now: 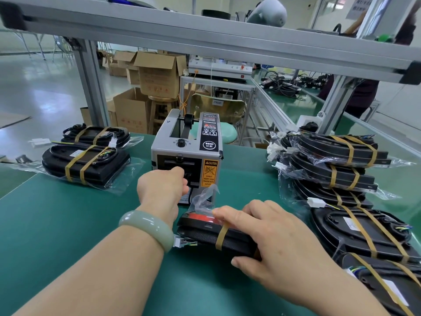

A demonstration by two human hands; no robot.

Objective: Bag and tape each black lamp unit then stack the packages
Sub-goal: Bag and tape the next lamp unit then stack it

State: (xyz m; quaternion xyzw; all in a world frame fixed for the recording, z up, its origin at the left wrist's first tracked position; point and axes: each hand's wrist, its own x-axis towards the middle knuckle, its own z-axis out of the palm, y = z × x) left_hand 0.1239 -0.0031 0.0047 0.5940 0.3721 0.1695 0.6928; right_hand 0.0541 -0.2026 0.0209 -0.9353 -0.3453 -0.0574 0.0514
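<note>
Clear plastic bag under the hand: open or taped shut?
Open: the clear plastic bag sticks up loose, untaped, by the right hand.

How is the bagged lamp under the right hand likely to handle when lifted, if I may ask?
The lamp looks like a hard black shell, so it should lift without sagging. Its loose, glossy bag may slip under the right hand. Being flat, it seems unlikely to roll.

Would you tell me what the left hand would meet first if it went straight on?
The tape dispenser: the left hand points at its front outlet, and the fingers seem almost at the slot, though depth is unclear. The right hand holds the lamp.
</note>
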